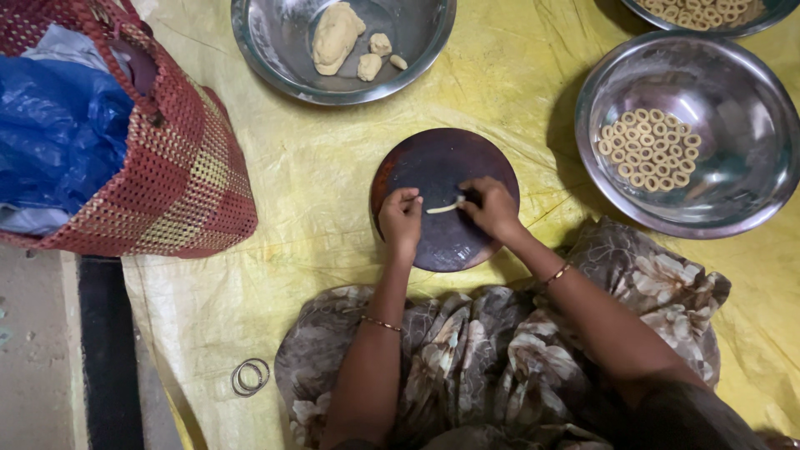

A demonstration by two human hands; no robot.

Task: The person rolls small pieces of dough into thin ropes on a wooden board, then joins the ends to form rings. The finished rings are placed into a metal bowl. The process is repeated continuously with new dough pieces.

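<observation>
A thin pale dough strip (446, 206) lies on a round dark wooden board (433, 167) on the yellow sheet. My left hand (401, 219) pinches the strip's left end. My right hand (492, 207) pinches its right end, fingers curled over the board. Both wrists wear thin bangles. A steel bowl (275, 50) beyond the board holds a large dough lump (335, 35) and a few small pieces. To the right, another steel bowl (750, 167) holds several small dough rings (650, 148).
A red woven basket (183, 167) with blue plastic inside stands at left. A third steel bowl (771, 17) of rings is at top right. Loose metal bangles (250, 377) lie on the yellow sheet (317, 183) at lower left. My patterned skirt (483, 350) covers the foreground.
</observation>
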